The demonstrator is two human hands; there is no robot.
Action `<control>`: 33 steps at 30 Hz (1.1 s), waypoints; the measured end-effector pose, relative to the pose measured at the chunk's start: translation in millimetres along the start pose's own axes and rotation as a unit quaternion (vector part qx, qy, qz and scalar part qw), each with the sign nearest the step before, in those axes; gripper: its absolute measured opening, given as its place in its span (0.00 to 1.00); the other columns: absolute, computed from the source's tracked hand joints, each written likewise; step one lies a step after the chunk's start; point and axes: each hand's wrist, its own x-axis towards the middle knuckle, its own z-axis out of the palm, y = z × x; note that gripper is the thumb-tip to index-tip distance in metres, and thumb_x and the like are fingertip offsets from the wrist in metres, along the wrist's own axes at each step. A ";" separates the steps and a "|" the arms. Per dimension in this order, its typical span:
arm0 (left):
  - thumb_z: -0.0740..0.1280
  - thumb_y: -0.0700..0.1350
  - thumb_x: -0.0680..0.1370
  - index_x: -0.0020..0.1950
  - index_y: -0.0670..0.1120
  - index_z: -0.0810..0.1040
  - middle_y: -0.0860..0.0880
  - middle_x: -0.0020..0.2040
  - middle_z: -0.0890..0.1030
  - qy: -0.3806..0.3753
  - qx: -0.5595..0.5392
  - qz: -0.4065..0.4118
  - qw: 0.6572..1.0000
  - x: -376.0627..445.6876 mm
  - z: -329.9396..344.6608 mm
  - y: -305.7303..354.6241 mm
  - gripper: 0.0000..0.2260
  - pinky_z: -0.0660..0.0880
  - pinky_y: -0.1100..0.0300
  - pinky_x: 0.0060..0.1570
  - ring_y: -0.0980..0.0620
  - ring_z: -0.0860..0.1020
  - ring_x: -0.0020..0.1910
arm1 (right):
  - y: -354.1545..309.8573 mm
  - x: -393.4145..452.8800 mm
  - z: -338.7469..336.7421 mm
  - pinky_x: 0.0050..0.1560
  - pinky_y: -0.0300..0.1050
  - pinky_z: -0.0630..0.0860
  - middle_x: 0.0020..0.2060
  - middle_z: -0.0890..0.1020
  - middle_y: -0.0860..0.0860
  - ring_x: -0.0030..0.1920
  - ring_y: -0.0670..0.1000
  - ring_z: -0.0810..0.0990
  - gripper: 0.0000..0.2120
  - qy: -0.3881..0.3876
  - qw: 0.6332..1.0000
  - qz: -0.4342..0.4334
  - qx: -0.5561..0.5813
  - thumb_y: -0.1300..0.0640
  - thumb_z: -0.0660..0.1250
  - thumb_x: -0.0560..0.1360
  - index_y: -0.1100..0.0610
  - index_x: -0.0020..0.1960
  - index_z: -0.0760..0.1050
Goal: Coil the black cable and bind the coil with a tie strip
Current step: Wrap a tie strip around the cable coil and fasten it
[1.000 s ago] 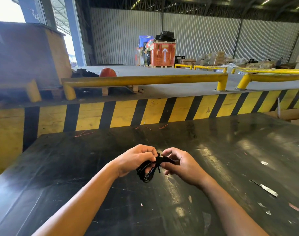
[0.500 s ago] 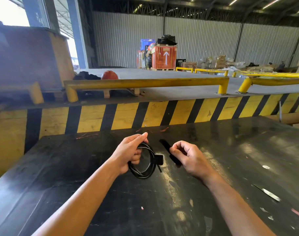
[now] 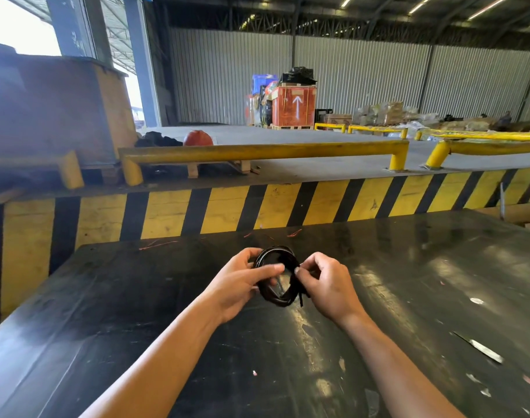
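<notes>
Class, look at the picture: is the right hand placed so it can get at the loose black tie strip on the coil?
Probably yes. The right hand is already pinching at the black tie strip on the near right side of the coiled black cable, which the left hand holds above the dark tabletop. Nothing lies between.

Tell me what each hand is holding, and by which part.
Left hand grips the cable coil by its left side; right hand pinches the tie strip on the coil's right side.
</notes>
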 end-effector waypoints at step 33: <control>0.70 0.36 0.74 0.52 0.59 0.81 0.54 0.49 0.86 0.108 0.080 0.141 0.981 1.7 45.6 -18.2 0.17 0.81 0.55 0.50 0.56 0.84 0.50 | -6.3 -0.9 -5.7 0.29 0.24 0.70 0.31 0.81 0.47 0.32 0.40 0.78 0.03 0.107 0.994 0.022 0.022 0.58 0.72 0.71 0.56 0.39 0.82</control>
